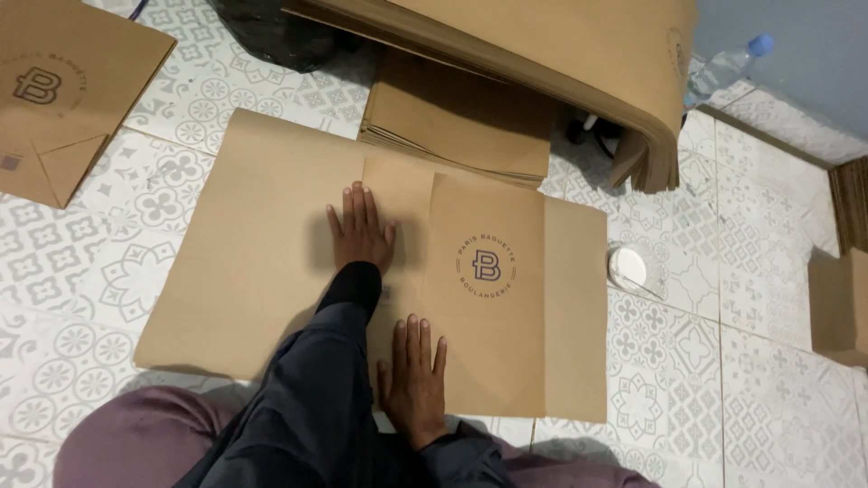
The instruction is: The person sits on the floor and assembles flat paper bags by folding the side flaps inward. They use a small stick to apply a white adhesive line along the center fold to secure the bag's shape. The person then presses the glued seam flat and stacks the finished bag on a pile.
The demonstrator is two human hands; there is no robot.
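Kraft paper sheet (271, 271) — flat on the tiled floor (768, 380), centre panels folded over, right flap not yet folded. Left hand (362, 230) and right hand (414, 380): fingers spread flat, pressing the fold, gripping nothing. Far: stack of folded bags (452, 117), round white lid (627, 268), plastic bottle (723, 68) — far right.
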